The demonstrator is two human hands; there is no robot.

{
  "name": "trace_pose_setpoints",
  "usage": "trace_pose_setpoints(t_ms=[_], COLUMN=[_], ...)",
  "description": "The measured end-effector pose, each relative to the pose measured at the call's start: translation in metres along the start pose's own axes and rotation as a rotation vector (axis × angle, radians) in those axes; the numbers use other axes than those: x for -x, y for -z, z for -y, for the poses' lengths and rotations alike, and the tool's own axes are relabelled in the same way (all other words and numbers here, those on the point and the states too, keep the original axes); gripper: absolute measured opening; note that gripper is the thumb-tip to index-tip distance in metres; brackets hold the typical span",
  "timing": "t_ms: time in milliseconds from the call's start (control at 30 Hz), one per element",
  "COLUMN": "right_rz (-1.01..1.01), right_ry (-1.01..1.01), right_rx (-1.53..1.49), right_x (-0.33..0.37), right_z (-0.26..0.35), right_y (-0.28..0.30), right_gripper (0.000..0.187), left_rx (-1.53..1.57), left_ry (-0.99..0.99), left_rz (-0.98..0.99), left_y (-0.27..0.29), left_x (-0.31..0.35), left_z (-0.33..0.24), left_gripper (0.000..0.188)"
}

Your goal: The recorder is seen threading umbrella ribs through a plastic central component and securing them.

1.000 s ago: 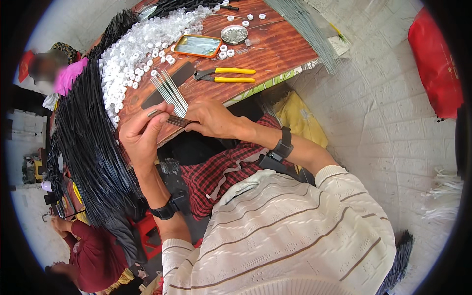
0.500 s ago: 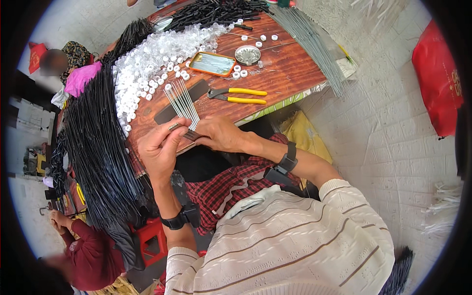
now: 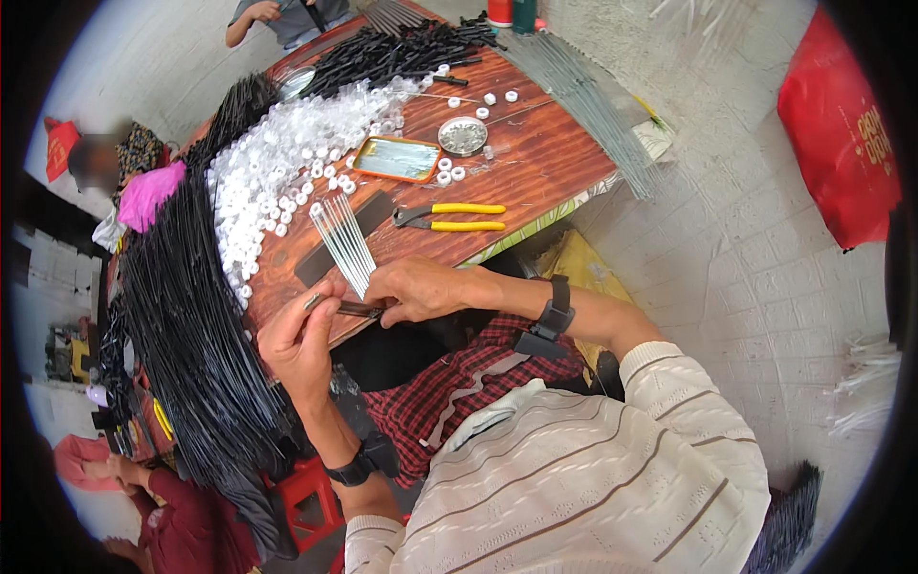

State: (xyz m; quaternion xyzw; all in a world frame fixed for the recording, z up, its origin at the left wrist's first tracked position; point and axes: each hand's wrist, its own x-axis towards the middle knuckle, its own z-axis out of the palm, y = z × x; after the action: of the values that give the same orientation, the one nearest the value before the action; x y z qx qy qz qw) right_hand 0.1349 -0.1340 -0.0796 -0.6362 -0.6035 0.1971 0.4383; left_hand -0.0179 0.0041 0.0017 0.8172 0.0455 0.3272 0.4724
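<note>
At the near table edge, my left hand (image 3: pixel 299 337) pinches a narrow, dark metallic piece (image 3: pixel 356 309) between thumb and fingers. The piece spans to my right hand (image 3: pixel 418 288), whose curled fingers close round its other end. Past my hands, a row of thin silvery rods (image 3: pixel 346 247) lies across a dark flat bar (image 3: pixel 376 212). Their lower ends run down to my fingers, and I cannot tell whether I grip them. One white ring (image 3: pixel 316 209) sits at the far end of the rods.
Yellow-handled pliers (image 3: pixel 459 209), a tin of thin pins (image 3: pixel 397 159) and a round dish (image 3: pixel 463 136) lie on the table (image 3: pixel 545 143). Clear and white plastic parts (image 3: pixel 296 139) are heaped behind. Black strands (image 3: pixel 191 316) hang at left; grey rods (image 3: pixel 583 105) lie right. Other people work nearby.
My view has shifted, so the table sits a little further left and more of its far end shows. My hands stay close together, and the dark piece between them shows more plainly.
</note>
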Motion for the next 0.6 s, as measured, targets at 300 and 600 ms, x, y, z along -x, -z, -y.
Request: trace_pose_setpoints(t_ms=[300, 600], right_rz=[-0.403, -0.354], right_ry=[-0.214, -0.38], right_rx=[0.426, 0.773], right_x=[-0.01, -0.068], right_z=[-0.041, -0.095], right_y=[0.122, 0.121], right_gripper=[0.02, 0.016], left_rx=[0.086, 0.072], left_ry=[0.018, 0.012], left_rz=[0.022, 0.039], left_y=[-0.003, -0.013], left_x=[-0.003, 0.001], left_z=[-0.006, -0.014], left_gripper=[0.019, 0.018])
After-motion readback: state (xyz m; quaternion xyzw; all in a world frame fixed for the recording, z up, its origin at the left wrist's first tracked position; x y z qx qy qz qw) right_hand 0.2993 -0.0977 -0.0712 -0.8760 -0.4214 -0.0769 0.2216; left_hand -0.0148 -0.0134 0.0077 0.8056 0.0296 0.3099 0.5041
